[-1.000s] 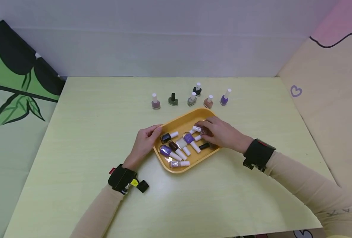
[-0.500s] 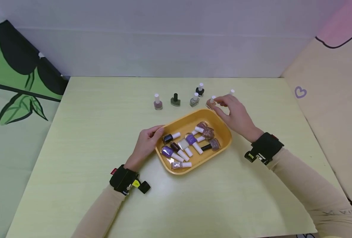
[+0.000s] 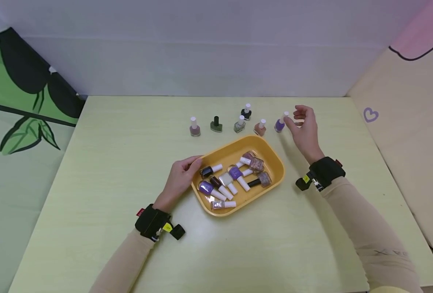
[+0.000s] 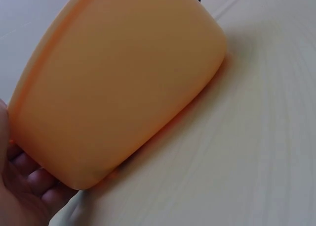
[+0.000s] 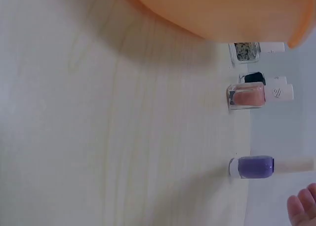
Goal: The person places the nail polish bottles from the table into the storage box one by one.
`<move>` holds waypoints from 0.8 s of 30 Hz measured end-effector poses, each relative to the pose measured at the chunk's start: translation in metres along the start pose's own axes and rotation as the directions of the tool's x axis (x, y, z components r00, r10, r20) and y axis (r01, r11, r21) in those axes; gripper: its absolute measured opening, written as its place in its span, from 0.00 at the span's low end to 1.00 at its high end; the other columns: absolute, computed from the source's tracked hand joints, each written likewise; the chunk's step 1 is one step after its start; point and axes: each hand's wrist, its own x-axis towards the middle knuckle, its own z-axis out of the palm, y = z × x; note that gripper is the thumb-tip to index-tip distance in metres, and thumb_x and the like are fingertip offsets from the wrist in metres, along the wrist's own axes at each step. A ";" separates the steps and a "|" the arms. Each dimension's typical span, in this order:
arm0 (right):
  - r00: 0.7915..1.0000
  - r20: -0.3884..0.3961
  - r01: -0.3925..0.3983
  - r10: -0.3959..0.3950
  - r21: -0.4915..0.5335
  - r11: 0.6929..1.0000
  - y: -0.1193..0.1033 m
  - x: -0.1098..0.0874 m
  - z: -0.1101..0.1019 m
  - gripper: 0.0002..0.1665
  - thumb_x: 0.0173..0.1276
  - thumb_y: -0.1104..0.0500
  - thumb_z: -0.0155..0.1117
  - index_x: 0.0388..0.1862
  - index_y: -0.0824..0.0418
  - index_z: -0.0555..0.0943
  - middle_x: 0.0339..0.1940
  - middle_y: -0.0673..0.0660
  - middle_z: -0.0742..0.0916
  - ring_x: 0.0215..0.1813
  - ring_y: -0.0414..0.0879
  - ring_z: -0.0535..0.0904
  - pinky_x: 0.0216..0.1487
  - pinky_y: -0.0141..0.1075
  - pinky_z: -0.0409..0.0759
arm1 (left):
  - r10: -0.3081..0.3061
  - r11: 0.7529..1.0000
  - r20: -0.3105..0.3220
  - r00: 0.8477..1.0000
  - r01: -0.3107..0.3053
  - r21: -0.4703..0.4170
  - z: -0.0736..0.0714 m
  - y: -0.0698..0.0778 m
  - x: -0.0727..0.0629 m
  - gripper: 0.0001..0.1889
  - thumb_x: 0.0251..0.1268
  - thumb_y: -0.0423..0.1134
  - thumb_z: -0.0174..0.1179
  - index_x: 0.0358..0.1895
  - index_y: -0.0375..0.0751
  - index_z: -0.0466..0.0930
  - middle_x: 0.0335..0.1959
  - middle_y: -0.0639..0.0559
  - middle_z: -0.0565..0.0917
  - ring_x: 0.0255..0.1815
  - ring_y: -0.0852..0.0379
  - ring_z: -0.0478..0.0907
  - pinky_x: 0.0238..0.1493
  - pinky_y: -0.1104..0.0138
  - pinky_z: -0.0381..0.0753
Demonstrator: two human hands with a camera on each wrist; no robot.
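While the left hand [image 3: 180, 176] grips the tray [image 3: 268, 155], the right hand [image 3: 307, 132] hovers, loosely spread.

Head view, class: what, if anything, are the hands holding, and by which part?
The left hand holds the yellow tray by its left end, thumb at the rim. The right hand holds nothing; it is beside the standing purple bottle.
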 end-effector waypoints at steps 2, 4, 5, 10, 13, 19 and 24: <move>0.998 0.037 -0.054 0.052 0.038 0.998 0.004 0.004 0.001 0.37 0.79 0.52 0.62 0.77 0.65 0.60 0.68 0.65 0.74 0.69 0.54 0.71 0.73 0.42 0.72 | 0.001 1.000 -0.004 1.000 -0.001 0.002 -0.001 0.000 0.000 0.19 0.82 0.41 0.54 0.62 0.31 0.81 0.59 0.36 0.85 0.64 0.42 0.81 0.69 0.52 0.76; 0.992 0.085 -0.103 0.098 0.060 0.993 0.008 0.007 0.001 0.39 0.79 0.51 0.62 0.80 0.63 0.59 0.72 0.64 0.73 0.73 0.54 0.70 0.76 0.43 0.70 | -0.001 1.000 -0.006 1.000 0.001 -0.001 -0.001 0.000 0.000 0.19 0.82 0.41 0.54 0.62 0.31 0.82 0.59 0.37 0.85 0.64 0.42 0.81 0.69 0.52 0.76; 0.987 0.112 -0.127 0.119 0.068 0.989 0.010 0.008 0.001 0.40 0.79 0.50 0.61 0.81 0.62 0.58 0.73 0.64 0.72 0.74 0.55 0.69 0.77 0.44 0.69 | 0.000 1.000 -0.005 1.000 0.000 0.001 -0.001 0.000 0.000 0.19 0.82 0.41 0.54 0.62 0.31 0.81 0.60 0.36 0.85 0.64 0.42 0.81 0.69 0.52 0.76; 0.958 0.200 -0.230 0.205 0.109 0.967 0.017 0.013 0.003 0.40 0.79 0.48 0.60 0.83 0.58 0.59 0.78 0.61 0.71 0.78 0.54 0.66 0.79 0.46 0.66 | -0.002 1.000 -0.005 1.000 0.002 0.000 0.000 0.000 -0.001 0.19 0.82 0.41 0.54 0.62 0.31 0.81 0.60 0.37 0.85 0.64 0.42 0.81 0.69 0.53 0.76; 0.948 0.215 -0.270 0.235 0.150 0.951 0.020 0.014 0.004 0.39 0.79 0.46 0.59 0.82 0.57 0.61 0.78 0.59 0.71 0.78 0.52 0.66 0.79 0.45 0.66 | 0.004 1.000 -0.009 1.000 -0.004 0.000 0.001 0.000 -0.001 0.19 0.81 0.41 0.55 0.62 0.31 0.82 0.59 0.37 0.85 0.63 0.42 0.81 0.69 0.53 0.77; 0.946 0.217 -0.286 0.240 0.211 0.935 0.022 0.015 0.003 0.35 0.80 0.47 0.59 0.79 0.59 0.67 0.78 0.59 0.73 0.77 0.49 0.69 0.79 0.41 0.66 | 0.009 1.000 -0.010 1.000 -0.009 -0.004 0.001 -0.001 0.000 0.18 0.81 0.40 0.55 0.61 0.31 0.82 0.58 0.37 0.86 0.63 0.43 0.82 0.69 0.53 0.76; 0.957 0.192 -0.261 0.218 0.239 0.936 0.022 0.016 0.004 0.31 0.79 0.49 0.59 0.75 0.62 0.72 0.74 0.61 0.77 0.73 0.48 0.73 0.76 0.39 0.69 | 0.005 1.000 -0.008 1.000 -0.005 -0.005 0.001 -0.001 0.000 0.19 0.81 0.42 0.55 0.62 0.31 0.82 0.59 0.37 0.85 0.64 0.42 0.81 0.70 0.53 0.76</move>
